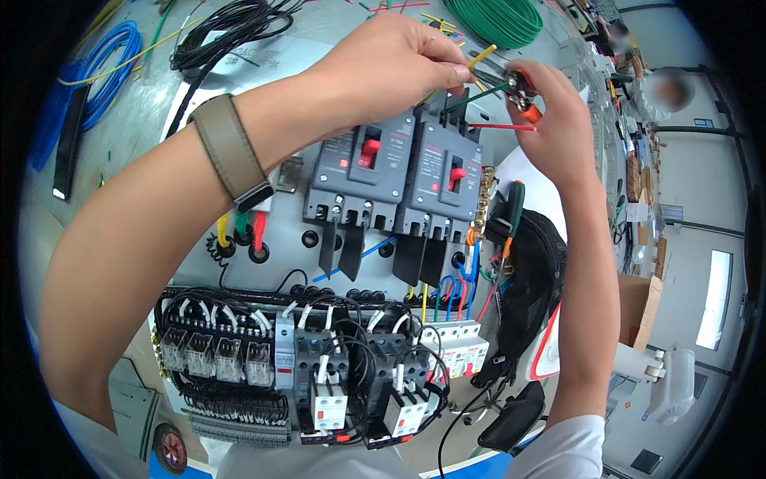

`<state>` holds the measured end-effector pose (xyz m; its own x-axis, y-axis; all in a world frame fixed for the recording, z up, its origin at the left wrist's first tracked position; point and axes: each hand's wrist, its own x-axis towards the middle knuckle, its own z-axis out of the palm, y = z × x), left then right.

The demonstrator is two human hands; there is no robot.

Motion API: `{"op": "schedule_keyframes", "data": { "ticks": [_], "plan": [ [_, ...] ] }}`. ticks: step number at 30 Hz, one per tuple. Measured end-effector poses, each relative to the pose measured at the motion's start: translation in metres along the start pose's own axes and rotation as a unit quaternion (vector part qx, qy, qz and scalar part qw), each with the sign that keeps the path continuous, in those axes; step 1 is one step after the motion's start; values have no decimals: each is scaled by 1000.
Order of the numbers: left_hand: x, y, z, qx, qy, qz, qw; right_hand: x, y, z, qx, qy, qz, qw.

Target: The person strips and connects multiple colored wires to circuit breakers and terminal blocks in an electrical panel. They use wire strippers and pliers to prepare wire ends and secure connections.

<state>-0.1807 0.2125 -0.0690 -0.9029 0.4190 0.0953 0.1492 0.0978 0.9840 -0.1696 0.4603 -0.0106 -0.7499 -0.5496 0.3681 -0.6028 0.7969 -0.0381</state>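
Observation:
At the top middle, my left hand (391, 68) pinches a yellow wire (482, 56) between thumb and fingers. My right hand (565, 132) is closed round hand pliers with orange-red grips (523, 97); their exact type is hard to make out. The metal jaws point left toward the yellow wire, and I cannot tell whether they touch it. A green wire (477, 97) and a red wire (503, 126) stick out just below the pliers. Under my hands two grey circuit breakers (359, 169) with red toggles are mounted side by side on a metal panel.
Relays and contactors (327, 407) with black wiring fill the panel's near part. White miniature breakers (459, 347) sit at its right. A green-handled screwdriver (515, 207) lies by a black mesh bag (538, 279). Coils of blue wire (116, 68), black wire (227, 36) and green wire (499, 20) lie behind.

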Motion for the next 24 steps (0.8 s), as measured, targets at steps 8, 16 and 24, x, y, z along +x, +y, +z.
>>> {"op": "schedule_keyframes", "data": {
  "ticks": [8,16,24],
  "plan": [
    [4,10,-3,-117,-13,-71,990,9,-6,-1,-57,-11,-46,997],
    [-6,26,-14,-102,-34,-67,992,9,-10,6,-2,-19,-25,1000],
    [-6,36,-13,-65,-30,-97,993,8,-12,6,-7,-32,-6,999]
  ]
}}
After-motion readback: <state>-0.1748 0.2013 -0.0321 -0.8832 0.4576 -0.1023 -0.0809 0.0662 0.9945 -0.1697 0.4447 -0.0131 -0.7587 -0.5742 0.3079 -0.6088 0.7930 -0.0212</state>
